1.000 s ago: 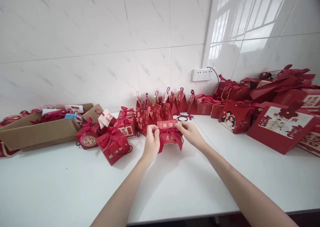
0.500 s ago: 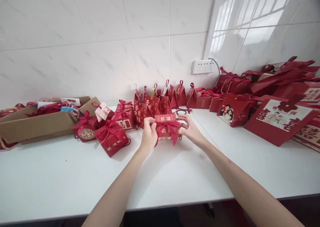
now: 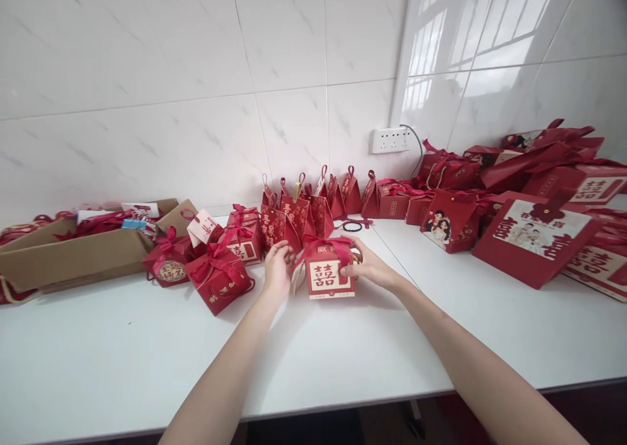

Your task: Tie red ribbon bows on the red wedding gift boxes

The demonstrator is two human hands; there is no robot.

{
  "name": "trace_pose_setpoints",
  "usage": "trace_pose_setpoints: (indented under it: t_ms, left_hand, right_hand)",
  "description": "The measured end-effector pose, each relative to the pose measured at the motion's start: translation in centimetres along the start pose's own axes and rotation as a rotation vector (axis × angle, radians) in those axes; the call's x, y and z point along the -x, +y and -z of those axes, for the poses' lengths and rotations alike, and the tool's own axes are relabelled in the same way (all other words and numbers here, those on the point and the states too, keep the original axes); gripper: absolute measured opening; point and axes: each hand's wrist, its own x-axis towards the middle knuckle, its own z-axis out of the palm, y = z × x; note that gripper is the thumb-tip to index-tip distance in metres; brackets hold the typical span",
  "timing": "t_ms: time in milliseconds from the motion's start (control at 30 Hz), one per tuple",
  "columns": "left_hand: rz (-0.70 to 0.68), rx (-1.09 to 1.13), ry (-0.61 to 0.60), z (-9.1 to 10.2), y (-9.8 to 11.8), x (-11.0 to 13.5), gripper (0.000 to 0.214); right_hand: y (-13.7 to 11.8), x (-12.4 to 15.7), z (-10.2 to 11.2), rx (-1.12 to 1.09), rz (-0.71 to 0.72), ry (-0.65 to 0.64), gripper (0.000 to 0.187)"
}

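A red gift box (image 3: 332, 280) with a cream panel and a red double-character print stands at the middle of the table, its front facing me. A dark pink ribbon bow (image 3: 326, 242) is tied over its top. My right hand (image 3: 365, 265) grips the box's right side, thumb on the front panel. Just off its left side is my left hand (image 3: 280, 265), fingers loosely bent and apart, holding nothing that I can see. A twisted cord handle (image 3: 298, 272) hangs at that left side, close to the left fingertips.
Behind stand several red triangular boxes (image 3: 294, 216) with loops and a black ring (image 3: 351, 227). Ribboned boxes (image 3: 220, 281) and a cardboard carton (image 3: 73, 255) are at left. More red boxes and bags (image 3: 533, 236) pile up at right. A power socket (image 3: 390, 140) is on the wall.
The box has turned from its lettered top facing me to its panelled front, and sits slightly lower. My left hand has come off it; my right hand has shifted onto its right side.
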Motion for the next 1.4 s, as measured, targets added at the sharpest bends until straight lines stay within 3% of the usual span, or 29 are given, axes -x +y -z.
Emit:
trace_pose_setpoints:
  t_ms: [100,167,267,367,700,933,1100,1233,1333,1400]
  left_hand:
    - [0.016,0.021,-0.031,-0.2,0.2,0.2,0.021]
    - [0.034,0.029,-0.14,-0.8,0.3,0.9,0.027]
    - [0.065,0.073,-0.321,-1.7,0.5,2.1,0.039]
    - [0.114,0.082,-0.379,-1.9,0.6,2.7,0.045]
    - [0.13,0.004,-0.38,-1.5,0.3,2.5,0.044]
    - [0.106,-0.047,-0.408,-1.5,0.3,2.6,0.054]
    - [0.169,-0.037,-0.391,-1.6,0.5,2.6,0.059]
    - [0.128,0.022,-0.406,-1.7,0.9,2.7,0.054]
    - [0.108,0.079,-0.44,-1.6,1.7,3.0,0.051]
    - [0.125,0.084,-0.477,-1.5,2.1,3.2,0.051]
  right_hand:
    - [-0.4,0.1,0.2,-0.35,-0.123,-0.064,0.057]
    - [-0.4,0.1,0.1,-0.549,-0.213,-0.074,0.045]
    - [-0.3,0.3,-0.3,-0.687,-0.257,-0.065,0.048]
    - [-0.2,0.4,-0.7,-0.7,-0.253,-0.09,0.053]
    - [-0.2,0.2,-1.0,-0.834,-0.37,-0.131,0.056]
    - [-0.1,0.6,-2.4,-0.796,-0.338,-0.151,0.04]
    - [-0.1,0.7,-2.9,-0.826,-0.303,-0.275,0.038]
    - [-0.2,0.6,-2.5,-0.783,-0.312,-0.159,0.055]
    - [-0.1,0.6,-1.9,-0.723,-0.255,-0.028,0.052]
    - [0.2,0.6,-1.4,-0.645,-0.203,-0.015,0.05]
